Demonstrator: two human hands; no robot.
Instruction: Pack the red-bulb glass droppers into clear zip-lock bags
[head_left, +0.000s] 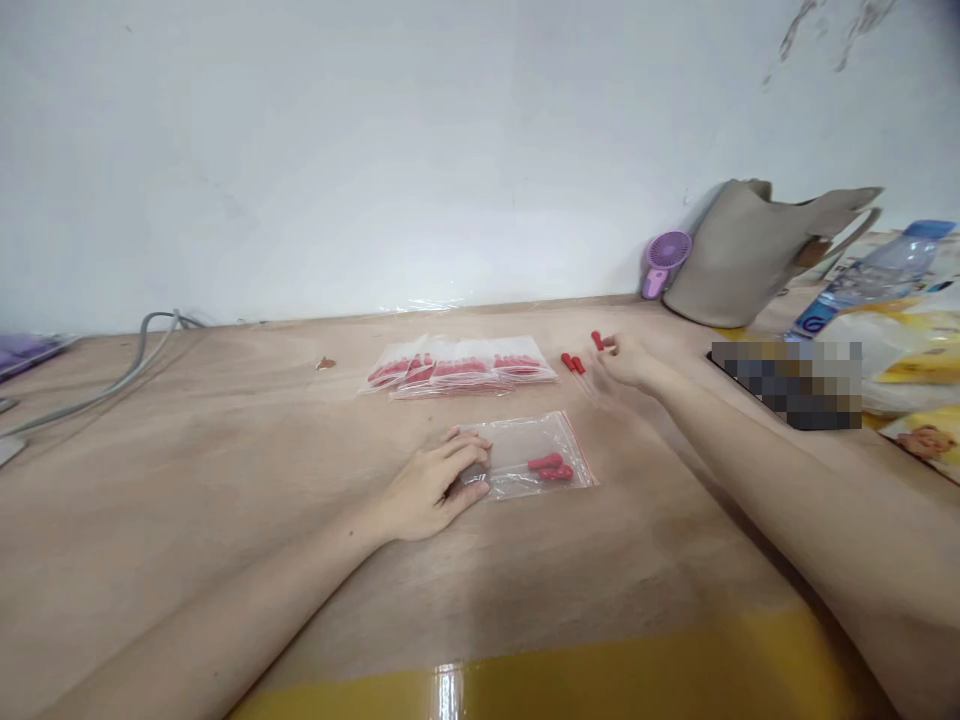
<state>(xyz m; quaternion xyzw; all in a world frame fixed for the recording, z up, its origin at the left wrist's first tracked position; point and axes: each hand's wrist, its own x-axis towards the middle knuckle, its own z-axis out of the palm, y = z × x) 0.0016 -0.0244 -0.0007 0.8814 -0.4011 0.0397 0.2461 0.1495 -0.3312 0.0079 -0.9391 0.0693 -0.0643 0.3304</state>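
My left hand (439,482) rests on the wooden table (225,500), its fingers pinching the open end of a clear zip bag (534,455) with two red pieces (550,467) inside. My right hand (622,360) reaches further back, fingers closed round one small red piece (598,341). Two more loose red pieces (573,363) lie just left of it. Behind the bag sits a row of filled zip bags (459,368) holding red pieces.
A beige bag (757,250), a small purple fan (664,258) and a water bottle (870,275) stand at the back right, with yellow packets (911,360) beside them. Grey cables (127,370) run along the left. A yellow strip (600,670) edges the table front.
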